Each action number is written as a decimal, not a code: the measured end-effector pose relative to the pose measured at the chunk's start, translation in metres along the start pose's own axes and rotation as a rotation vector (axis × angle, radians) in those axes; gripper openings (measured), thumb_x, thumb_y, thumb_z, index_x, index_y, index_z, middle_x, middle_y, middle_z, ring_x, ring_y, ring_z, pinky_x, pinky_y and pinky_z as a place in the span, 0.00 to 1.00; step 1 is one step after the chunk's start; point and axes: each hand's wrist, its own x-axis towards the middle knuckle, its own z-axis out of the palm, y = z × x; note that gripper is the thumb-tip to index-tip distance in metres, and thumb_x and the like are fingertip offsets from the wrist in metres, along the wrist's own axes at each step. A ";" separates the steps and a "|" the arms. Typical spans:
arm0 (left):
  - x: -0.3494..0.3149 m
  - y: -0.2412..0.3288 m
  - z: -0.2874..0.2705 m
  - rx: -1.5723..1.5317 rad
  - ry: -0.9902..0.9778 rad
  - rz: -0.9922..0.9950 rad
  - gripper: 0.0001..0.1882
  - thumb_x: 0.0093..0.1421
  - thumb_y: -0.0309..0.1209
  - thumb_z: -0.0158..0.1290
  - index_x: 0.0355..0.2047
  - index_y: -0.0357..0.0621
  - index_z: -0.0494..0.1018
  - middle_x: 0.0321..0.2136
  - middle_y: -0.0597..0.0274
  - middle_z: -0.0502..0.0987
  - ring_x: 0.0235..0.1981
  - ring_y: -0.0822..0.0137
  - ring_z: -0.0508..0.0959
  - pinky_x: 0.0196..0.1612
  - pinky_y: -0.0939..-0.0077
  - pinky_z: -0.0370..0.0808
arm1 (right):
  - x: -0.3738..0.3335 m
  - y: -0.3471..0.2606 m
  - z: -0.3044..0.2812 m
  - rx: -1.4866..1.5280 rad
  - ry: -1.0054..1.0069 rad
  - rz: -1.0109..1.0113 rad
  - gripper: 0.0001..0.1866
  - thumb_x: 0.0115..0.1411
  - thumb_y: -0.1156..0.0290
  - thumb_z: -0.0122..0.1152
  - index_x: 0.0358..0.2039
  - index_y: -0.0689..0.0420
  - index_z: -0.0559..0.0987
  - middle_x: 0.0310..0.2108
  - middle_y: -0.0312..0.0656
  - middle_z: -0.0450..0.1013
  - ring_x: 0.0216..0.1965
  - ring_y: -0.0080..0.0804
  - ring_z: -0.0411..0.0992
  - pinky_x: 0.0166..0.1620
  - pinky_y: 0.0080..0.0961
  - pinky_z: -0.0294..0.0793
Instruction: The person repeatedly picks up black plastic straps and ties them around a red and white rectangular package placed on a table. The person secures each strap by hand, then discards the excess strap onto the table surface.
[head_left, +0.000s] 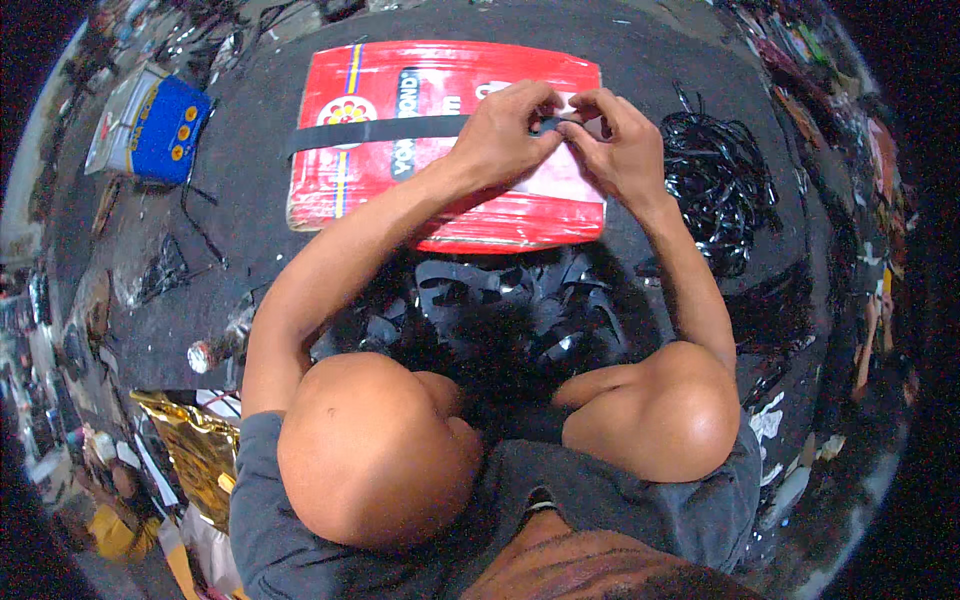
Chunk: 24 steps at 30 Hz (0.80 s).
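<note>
A flat red package (500, 226) with a shiny wrapped surface lies on the dark floor in front of me. Across it from its left edge runs a flat black strap (400, 129), which passes under my hands. My left hand (508, 132) is closed on the strap near the package's right half, thumb and fingers pinched together. Facing it, my right hand (622, 150) pinches at the same spot, with the fingertips of both hands almost meeting. A small dark bit of strap shows between them; how its ends lie there is hidden by my fingers.
Right of the package sits a tangled heap of black strapping (715, 185). More black strips (480, 285) lie between the package and my knees. A white and blue tin (165, 130) stands at the left. Gold foil sheeting (190, 450) lies beside my left leg.
</note>
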 end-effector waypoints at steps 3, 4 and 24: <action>-0.002 -0.002 0.004 0.061 0.040 0.066 0.10 0.53 0.29 0.61 0.34 0.38 0.78 0.29 0.55 0.76 0.30 0.59 0.79 0.35 0.66 0.76 | -0.004 0.006 -0.004 -0.043 0.081 -0.155 0.12 0.53 0.60 0.69 0.34 0.51 0.81 0.31 0.37 0.78 0.33 0.37 0.76 0.36 0.35 0.76; -0.002 -0.002 0.006 0.070 0.058 0.090 0.08 0.54 0.28 0.61 0.32 0.38 0.79 0.28 0.55 0.76 0.29 0.59 0.78 0.35 0.67 0.76 | -0.005 0.008 -0.005 -0.063 0.099 -0.211 0.11 0.53 0.60 0.68 0.33 0.51 0.81 0.31 0.36 0.77 0.33 0.36 0.76 0.35 0.35 0.76; -0.001 -0.007 -0.001 0.013 -0.022 -0.033 0.07 0.51 0.29 0.64 0.30 0.40 0.82 0.28 0.55 0.78 0.29 0.62 0.81 0.35 0.70 0.78 | -0.017 0.013 -0.005 0.155 0.056 -0.061 0.10 0.51 0.66 0.72 0.34 0.53 0.86 0.35 0.39 0.71 0.32 0.33 0.74 0.37 0.29 0.75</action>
